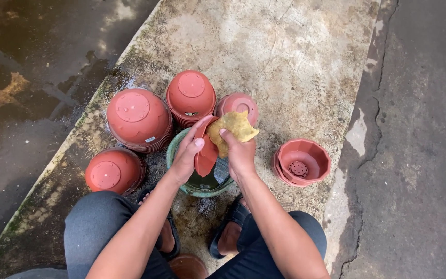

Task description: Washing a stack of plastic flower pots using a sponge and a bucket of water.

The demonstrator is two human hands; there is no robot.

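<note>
My left hand (188,155) holds a small terracotta-coloured plastic pot (206,150) tipped on its side over the green water basin (174,155), so drips fall in. My right hand (241,152) presses a yellow sponge (233,129) against it. Other pots sit upside down (138,119) nearby.

Matt plastic pots (139,118), spongy yellow cloth (234,129), rough stained concrete (295,57), wet.
</note>
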